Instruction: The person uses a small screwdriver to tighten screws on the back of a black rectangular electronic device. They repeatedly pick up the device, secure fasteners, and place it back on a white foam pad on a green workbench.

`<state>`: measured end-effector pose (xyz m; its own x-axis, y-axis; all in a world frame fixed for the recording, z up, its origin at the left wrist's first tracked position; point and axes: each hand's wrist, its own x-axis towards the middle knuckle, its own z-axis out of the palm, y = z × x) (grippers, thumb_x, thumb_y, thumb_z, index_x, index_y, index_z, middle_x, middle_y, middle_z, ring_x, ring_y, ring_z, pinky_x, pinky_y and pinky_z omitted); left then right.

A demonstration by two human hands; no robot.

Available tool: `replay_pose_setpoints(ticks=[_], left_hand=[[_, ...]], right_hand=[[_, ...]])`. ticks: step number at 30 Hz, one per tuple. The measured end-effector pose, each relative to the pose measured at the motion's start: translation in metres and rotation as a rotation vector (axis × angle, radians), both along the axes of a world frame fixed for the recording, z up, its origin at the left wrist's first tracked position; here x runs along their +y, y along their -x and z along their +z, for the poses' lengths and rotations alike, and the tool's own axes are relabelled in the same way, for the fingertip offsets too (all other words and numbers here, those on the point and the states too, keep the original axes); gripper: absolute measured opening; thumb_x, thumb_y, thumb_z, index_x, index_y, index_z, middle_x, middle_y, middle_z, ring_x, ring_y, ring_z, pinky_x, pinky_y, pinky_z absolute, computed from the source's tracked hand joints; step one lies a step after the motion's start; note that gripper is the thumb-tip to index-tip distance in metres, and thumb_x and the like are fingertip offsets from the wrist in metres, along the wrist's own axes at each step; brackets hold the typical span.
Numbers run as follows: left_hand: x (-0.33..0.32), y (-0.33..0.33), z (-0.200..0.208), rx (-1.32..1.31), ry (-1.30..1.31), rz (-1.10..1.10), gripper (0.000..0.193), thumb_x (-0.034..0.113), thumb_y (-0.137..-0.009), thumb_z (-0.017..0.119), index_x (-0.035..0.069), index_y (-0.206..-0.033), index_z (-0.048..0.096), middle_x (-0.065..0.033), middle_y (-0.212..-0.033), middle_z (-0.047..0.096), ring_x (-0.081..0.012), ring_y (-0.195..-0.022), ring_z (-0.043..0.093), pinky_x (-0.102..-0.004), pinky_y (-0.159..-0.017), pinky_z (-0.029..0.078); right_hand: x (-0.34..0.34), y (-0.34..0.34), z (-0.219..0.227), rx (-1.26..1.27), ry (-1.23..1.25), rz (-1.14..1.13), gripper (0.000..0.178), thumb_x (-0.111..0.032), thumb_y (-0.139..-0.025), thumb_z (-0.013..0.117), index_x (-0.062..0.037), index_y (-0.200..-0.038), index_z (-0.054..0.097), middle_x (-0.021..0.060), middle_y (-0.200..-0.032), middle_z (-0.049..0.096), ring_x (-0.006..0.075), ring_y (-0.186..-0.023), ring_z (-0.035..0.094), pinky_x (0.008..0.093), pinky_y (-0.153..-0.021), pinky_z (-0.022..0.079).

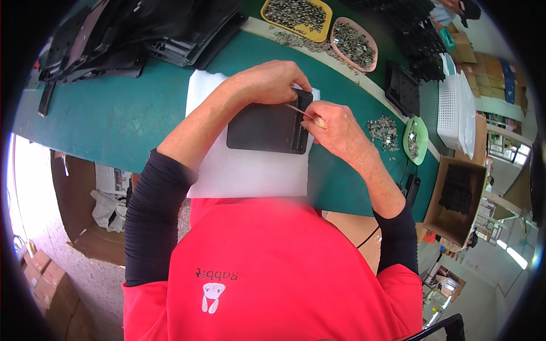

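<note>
A flat black plastic panel [259, 128] with a ridged strip along its right side lies on a white foam sheet [244, 173]. My left hand [273, 82] rests at the panel's upper right edge, its fingers curled together; what they pinch there, if anything, is hidden. In my right hand [341, 131], closed at the panel's right side, is a thin metal-shafted tool [319, 122] with a pale yellowish handle. Its shaft points up and left over the ridged strip, towards the left fingertips.
Small metal clips fill a yellow tray [327, 28], a pink tray [372, 42] and a green dish [424, 139]. Loose clips [384, 132] lie beside the dish. Black panels [193, 42] are stacked at the far left. A white basket [455, 113] and cardboard box [435, 213] stand right.
</note>
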<state>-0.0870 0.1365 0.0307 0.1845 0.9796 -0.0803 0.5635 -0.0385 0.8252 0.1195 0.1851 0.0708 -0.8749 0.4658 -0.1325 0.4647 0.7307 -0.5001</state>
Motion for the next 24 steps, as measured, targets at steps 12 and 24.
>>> replay_pose_setpoints(ticks=[12, 24], left_hand=[[-0.031, -0.027, 0.003, 0.237, -0.105, 0.156, 0.059, 0.032, -0.075, 0.073, 0.006, -0.126, 0.062, -0.0163, -0.106, 0.063, -0.0351, -0.103, 0.061, -0.0424, -0.088, 0.05], [-0.038, -0.043, 0.015, 0.336, -0.023, 0.228, 0.057, 0.029, -0.076, 0.072, 0.004, -0.127, 0.061, -0.0158, -0.101, 0.06, -0.0345, -0.098, 0.061, -0.0434, -0.083, 0.05]], right_hand=[[-0.057, -0.051, -0.015, 0.18, 0.229, -0.338, 0.036, -0.005, -0.095, 0.05, 0.001, -0.131, 0.054, 0.0122, -0.078, 0.062, 0.0209, -0.064, 0.061, 0.0341, -0.06, 0.049], [-0.071, -0.053, -0.021, 0.016, -0.222, -0.206, 0.057, -0.003, -0.082, 0.057, -0.0062, -0.138, 0.051, 0.0134, -0.082, 0.061, 0.0354, -0.066, 0.065, 0.0433, -0.058, 0.055]])
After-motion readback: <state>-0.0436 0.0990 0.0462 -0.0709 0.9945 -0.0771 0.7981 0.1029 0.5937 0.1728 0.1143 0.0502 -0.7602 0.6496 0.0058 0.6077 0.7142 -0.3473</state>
